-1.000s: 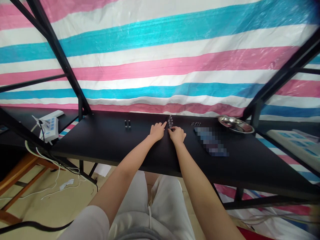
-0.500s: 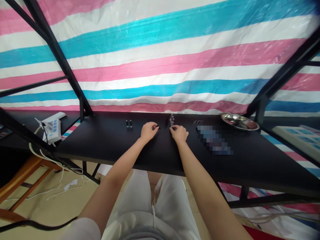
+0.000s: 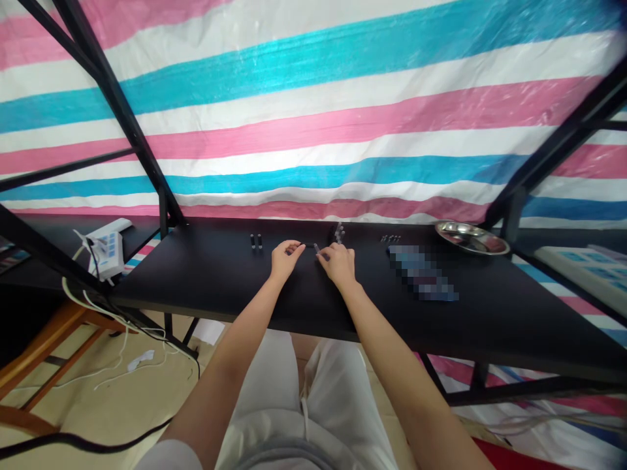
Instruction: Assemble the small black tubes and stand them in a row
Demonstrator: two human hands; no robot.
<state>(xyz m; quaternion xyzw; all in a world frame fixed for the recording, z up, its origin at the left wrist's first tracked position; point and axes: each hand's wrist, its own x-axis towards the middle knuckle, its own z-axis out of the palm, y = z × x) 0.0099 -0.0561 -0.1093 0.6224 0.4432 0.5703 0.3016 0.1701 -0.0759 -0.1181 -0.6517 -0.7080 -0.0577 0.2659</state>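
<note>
Over the middle of the black table [image 3: 206, 281], my left hand [image 3: 285, 262] pinches a thin, dark stick-like piece [image 3: 308, 245] that points right. My right hand [image 3: 339, 265] has its fingertips closed on a small, pale, see-through tube [image 3: 316, 249]. The two pieces are close together; whether they touch I cannot tell. Just behind my right hand is a cluster of similar small clear tubes [image 3: 339, 231]. To the left of my left hand, two short dark cylinders [image 3: 256, 241] stand side by side.
Several tiny pieces [image 3: 390, 238] lie in a row to the right. Nearer me is a blurred dark-blue packet [image 3: 422, 273]. A shiny metal dish [image 3: 473, 237] sits at the back right. Black frame posts [image 3: 117, 117] flank the table, and a white power strip [image 3: 105, 256] is at the left.
My right hand has moved left from the cluster with a clear tube in its fingers. My left hand has shifted slightly left, its dark piece now facing the tube.
</note>
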